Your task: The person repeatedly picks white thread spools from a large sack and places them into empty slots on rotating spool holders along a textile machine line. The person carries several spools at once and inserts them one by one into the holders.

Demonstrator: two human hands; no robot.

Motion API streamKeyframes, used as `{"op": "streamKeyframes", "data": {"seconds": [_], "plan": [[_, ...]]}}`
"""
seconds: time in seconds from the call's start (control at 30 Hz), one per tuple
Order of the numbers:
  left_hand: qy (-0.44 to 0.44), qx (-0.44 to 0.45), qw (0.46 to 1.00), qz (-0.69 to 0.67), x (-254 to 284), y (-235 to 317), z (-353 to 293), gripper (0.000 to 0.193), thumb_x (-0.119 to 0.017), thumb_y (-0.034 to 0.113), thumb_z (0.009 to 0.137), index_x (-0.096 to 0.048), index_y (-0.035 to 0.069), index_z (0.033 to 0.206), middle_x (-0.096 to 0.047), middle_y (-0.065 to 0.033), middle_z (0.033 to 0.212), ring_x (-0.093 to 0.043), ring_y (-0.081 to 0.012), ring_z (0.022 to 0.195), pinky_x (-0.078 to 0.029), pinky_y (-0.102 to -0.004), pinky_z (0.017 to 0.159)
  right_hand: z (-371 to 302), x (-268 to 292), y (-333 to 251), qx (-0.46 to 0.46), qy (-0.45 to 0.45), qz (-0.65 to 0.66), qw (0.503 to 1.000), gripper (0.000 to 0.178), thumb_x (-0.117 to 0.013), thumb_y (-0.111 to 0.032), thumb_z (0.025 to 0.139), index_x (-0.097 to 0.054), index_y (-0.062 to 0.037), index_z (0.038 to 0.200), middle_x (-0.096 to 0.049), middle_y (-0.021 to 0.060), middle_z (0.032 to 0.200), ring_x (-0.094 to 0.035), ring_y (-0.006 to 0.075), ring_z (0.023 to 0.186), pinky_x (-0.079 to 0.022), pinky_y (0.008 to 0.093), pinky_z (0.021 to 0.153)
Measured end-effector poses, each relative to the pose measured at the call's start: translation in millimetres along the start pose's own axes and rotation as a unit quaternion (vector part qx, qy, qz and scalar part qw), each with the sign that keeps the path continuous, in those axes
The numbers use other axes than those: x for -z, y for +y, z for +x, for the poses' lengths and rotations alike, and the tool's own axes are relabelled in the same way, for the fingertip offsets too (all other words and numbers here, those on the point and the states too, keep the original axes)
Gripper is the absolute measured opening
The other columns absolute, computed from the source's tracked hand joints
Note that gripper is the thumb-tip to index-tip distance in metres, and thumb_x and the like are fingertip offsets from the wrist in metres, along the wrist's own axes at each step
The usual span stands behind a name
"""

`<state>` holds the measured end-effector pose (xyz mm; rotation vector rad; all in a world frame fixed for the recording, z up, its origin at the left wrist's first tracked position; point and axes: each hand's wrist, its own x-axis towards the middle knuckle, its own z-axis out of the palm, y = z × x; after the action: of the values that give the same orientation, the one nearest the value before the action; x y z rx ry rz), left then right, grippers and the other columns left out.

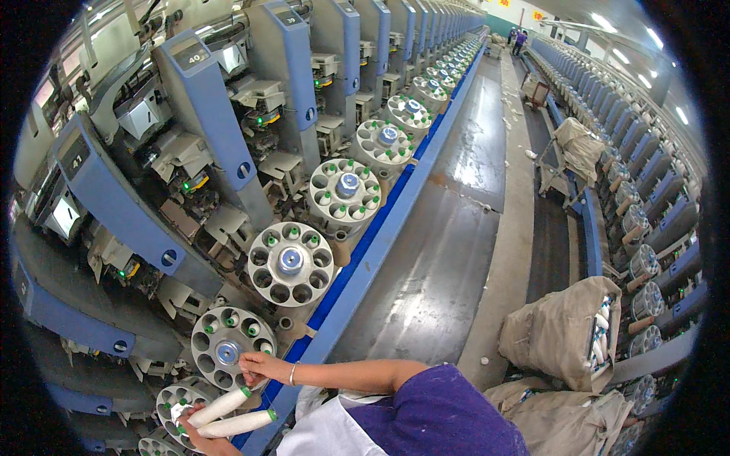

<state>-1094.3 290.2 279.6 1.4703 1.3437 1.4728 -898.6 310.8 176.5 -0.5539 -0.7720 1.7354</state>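
Observation:
My left hand (pixel 205 443) is closed around the lower ends of two bobbins of white yarn, an upper bobbin (pixel 219 408) and a lower bobbin (pixel 237 424). Both have green tips pointing right. Just above the upper bobbin's tip, my right hand (pixel 260 368) has its fingers pinched together; whatever is between them is too small to make out. Behind that hand is a round white magazine (pixel 228 333) with a blue hub and several green-tipped bobbins in its holes. Another round magazine (pixel 169 397) is partly hidden behind my left hand and the bobbins.
More magazines (pixel 290 232) line the blue winding machine (pixel 205 114), beside a long blue rail (pixel 380 251). A dark floor strip (pixel 411 281) runs alongside. On the right stand canvas sacks (pixel 559 327) with bobbins, a cart (pixel 555 171) and another machine row. Two people (pixel 519 42) are far off.

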Motion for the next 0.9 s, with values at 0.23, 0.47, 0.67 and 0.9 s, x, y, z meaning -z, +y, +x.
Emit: {"op": "streamKeyframes", "data": {"seconds": [0.23, 0.47, 0.67, 0.9], "plan": [[0.018, 0.030, 0.996, -0.081, -7, -3, 0, 0.022, -0.052, 0.023, 0.093, -0.049, 0.002, 0.099, -0.055, -0.0127, 0.096, -0.054, -0.0256, 0.091, -0.044, -0.0398, 0.087, 1, 8, 11, -0.019, 0.043, 0.022, 0.999, 0.022, -0.047, -0.028, 0.097, -0.046, -0.0090, 0.085, -0.054, 0.0000, 0.072, -0.059, 0.0114, 0.070, -0.053, 0.0263, 0.066], [-0.043, -0.253, 0.962, 0.098, -47, -29, 2, 0.019, -0.059, 0.011, 0.084, -0.055, -0.001, 0.099, -0.059, -0.0138, 0.098, -0.056, -0.0247, 0.093, -0.044, -0.0370, 0.088, 10, 6, 47, -0.070, 0.111, -0.021, 0.991, 0.015, -0.054, -0.022, 0.093, -0.051, -0.0085, 0.088, -0.063, 0.0053, 0.079, -0.064, 0.0160, 0.070, -0.053, 0.0293, 0.058], [0.043, -0.031, 0.998, 0.034, -42, -70, 24, 0.009, -0.061, 0.008, 0.086, -0.062, 0.001, 0.092, -0.061, -0.0061, 0.096, -0.056, -0.0158, 0.089, -0.043, -0.0298, 0.083, 13, 48, 48, -0.025, 0.186, 0.065, 0.980, 0.018, -0.061, -0.026, 0.088, -0.057, -0.0086, 0.086, -0.063, 0.0081, 0.077, -0.063, 0.0215, 0.075, -0.053, 0.0326, 0.070], [-0.033, -0.014, 0.999, 0.037, -57, -77, 37, 0.013, -0.064, 0.013, 0.085, -0.057, 0.004, 0.089, -0.059, -0.0039, 0.086, -0.052, -0.0105, 0.080, -0.042, -0.0254, 0.072, 18, 41, 20, -0.070, 0.201, 0.057, 0.975, 0.026, -0.057, -0.033, 0.092, -0.053, -0.0082, 0.086, -0.060, 0.0041, 0.072, -0.061, 0.0164, 0.069, -0.053, 0.0307, 0.064]]}}
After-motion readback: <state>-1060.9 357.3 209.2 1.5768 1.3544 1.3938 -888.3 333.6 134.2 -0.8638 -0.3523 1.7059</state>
